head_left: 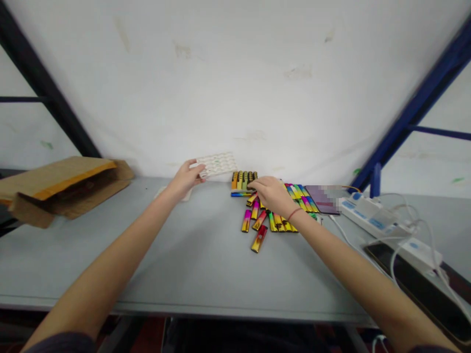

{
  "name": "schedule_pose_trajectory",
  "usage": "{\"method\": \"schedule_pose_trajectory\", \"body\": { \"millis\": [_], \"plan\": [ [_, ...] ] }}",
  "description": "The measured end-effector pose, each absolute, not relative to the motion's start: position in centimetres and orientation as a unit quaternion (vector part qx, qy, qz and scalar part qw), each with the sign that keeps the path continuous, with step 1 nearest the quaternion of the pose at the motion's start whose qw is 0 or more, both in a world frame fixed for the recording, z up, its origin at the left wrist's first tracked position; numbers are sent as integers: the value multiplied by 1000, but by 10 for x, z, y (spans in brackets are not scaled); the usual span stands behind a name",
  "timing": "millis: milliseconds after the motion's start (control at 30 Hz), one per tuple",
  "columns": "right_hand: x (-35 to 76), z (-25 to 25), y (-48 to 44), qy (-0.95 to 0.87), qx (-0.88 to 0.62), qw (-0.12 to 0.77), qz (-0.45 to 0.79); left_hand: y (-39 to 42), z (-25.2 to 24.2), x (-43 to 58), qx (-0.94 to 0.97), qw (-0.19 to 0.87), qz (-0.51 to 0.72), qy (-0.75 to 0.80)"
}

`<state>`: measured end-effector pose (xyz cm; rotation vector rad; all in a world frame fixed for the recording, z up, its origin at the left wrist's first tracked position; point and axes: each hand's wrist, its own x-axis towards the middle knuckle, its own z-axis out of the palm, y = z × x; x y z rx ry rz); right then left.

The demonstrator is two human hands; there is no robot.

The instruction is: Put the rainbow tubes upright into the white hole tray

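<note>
Now, the left hand [186, 179] is up off the table, fingers curled round the end of a white moulded plastic tray [217, 164], holding it out at arm's length. That tray is a shallow rectangle full of small oblong pockets, its long axis running sideways and rising slightly to the right, just above the far edge of the pale grey table [191, 255]. Over to the right, the right hand [270, 195] is spread palm-down, fingers pointing left over a cluster of slim metallic sticks in yellow, magenta and red [259, 220]; whether it has one gripped, I can't tell. A tight row stands at the back of the cluster, while the loose ones in front lie fanned, long axes pointing roughly toward the person. A brown cardboard mailer [62, 189] sits far left.
</note>
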<state>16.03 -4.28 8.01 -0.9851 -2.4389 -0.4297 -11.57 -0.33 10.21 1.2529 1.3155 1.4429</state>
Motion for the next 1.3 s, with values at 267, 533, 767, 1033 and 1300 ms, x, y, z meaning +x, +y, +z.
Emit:
{"method": "schedule_pose_trajectory", "body": {
  "millis": [267, 533, 767, 1033, 1300],
  "plan": [
    [162, 45, -8, -922, -346, 59, -160, 44, 51, -165, 512, 221, 416, 718],
    [183, 70, -11, -895, -383, 125, -189, 43, 49, -150, 609, 75, 291, 734],
    [258, 91, -10, -852, -493, 87, -154, 17, 44, -123, 773, -112, 175, 599],
    [286, 63, -12, -861, -492, 41, -123, 9, 24, -69, 895, -90, 148, 412],
    [299, 50, -37, -870, -469, 84, -123, 15, 17, -58, 897, -58, 141, 415]
  ]
}}
